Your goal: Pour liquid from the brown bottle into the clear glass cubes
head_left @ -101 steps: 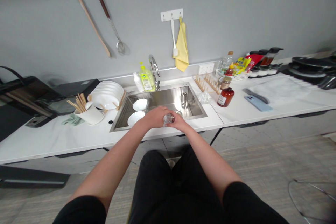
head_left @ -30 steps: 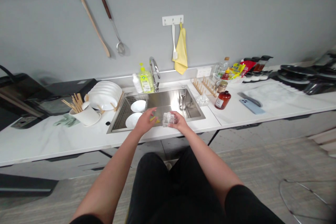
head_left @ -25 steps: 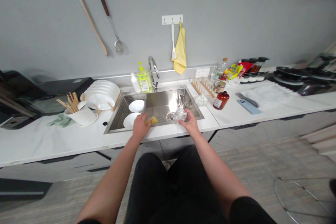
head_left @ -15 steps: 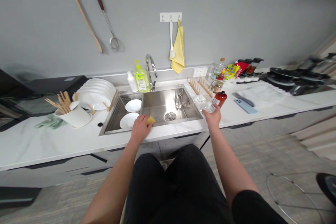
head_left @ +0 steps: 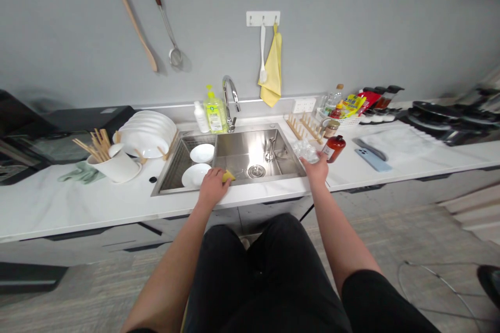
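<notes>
At the front rim of the sink (head_left: 167,192), my left hand (head_left: 213,186) is closed on a yellow sponge (head_left: 228,175), which shows past the fingertips. Left of it, a white bowl (head_left: 195,175) leans in the drain basket, with another white bowl (head_left: 202,153) behind. My right hand (head_left: 317,167) is on the counter just right of the sink, fingers around a clear, see-through vessel (head_left: 311,155); its exact shape is hard to make out. Other clear pieces (head_left: 300,145) lie against it. A red-brown bottle (head_left: 336,149) stands close beside the right fingers.
White plates (head_left: 146,135) stand in a rack on the left, near a white holder of chopsticks (head_left: 117,169). The faucet (head_left: 231,101) and a green soap bottle (head_left: 215,116) are behind the sink. A wooden rack (head_left: 304,127) and a blue phone (head_left: 373,159) lie to the right.
My right hand has moved slightly left relative to the counter, bringing the clear vessel up to the other clear pieces. My left hand stays at the rim with the sponge. The view has shifted a little.
</notes>
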A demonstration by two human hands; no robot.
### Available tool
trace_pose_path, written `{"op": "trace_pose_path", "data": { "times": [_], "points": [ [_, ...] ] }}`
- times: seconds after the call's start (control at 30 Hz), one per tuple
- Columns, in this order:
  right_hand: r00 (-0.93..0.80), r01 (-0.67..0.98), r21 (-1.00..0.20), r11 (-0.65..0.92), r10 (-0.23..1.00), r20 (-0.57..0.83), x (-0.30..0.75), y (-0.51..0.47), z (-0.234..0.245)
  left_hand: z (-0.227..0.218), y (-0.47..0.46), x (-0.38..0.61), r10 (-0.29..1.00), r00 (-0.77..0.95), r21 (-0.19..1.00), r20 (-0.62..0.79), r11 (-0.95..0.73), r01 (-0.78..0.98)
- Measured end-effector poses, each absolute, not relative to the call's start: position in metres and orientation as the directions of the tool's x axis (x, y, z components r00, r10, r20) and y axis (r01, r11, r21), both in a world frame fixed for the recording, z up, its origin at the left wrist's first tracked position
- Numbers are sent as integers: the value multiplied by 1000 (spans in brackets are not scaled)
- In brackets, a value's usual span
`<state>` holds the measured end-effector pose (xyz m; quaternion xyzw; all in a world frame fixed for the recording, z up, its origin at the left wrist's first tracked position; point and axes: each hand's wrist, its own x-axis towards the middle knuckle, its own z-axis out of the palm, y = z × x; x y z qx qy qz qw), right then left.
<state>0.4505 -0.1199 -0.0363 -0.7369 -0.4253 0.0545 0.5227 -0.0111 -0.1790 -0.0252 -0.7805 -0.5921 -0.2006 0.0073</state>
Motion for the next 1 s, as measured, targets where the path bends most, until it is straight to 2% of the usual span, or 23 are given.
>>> {"op": "trace_pose_path", "data": {
  "times": [0.1,0.23,0.27,0.33,0.43,0.5,0.6,0.73,0.8,0.9,1.0],
  "points": [
    [605,588,-808,-32,681,413,453,-125,-39,-29,-177,-13,907,228,223,355,-319,921],
    [596,670,-734,108,511,619,449,-147,-42,-30,-177,-12,895,219,228,388,-324,918],
    [572,686,-714,140,502,648,444,-153,-42,-30,-178,-10,891,215,232,400,-326,917],
    [449,678,-698,231,622,642,427,-164,-41,-30,-178,-10,881,199,251,429,-328,911],
    [94,543,-753,372,864,495,396,-172,-41,-28,-181,-26,853,74,333,516,-279,901],
    [-98,450,-798,400,911,401,380,-172,-42,-27,-184,-54,815,-58,387,577,-211,897],
    [-206,418,-820,391,920,333,369,-168,-45,-24,-193,-122,743,-250,410,621,-36,911],
    [-186,397,-839,372,928,324,372,-166,-48,-25,-199,-213,670,-458,417,585,235,878],
    [-136,362,-858,365,931,338,375,-168,-49,-27,-196,-239,695,-503,424,514,303,853],
    [73,348,-865,360,910,408,383,-175,-49,-30,-186,-252,739,-574,470,352,391,791],
    [373,462,-818,342,762,529,405,-181,-45,-32,-180,-253,756,-588,484,289,414,771]
  ]
}}
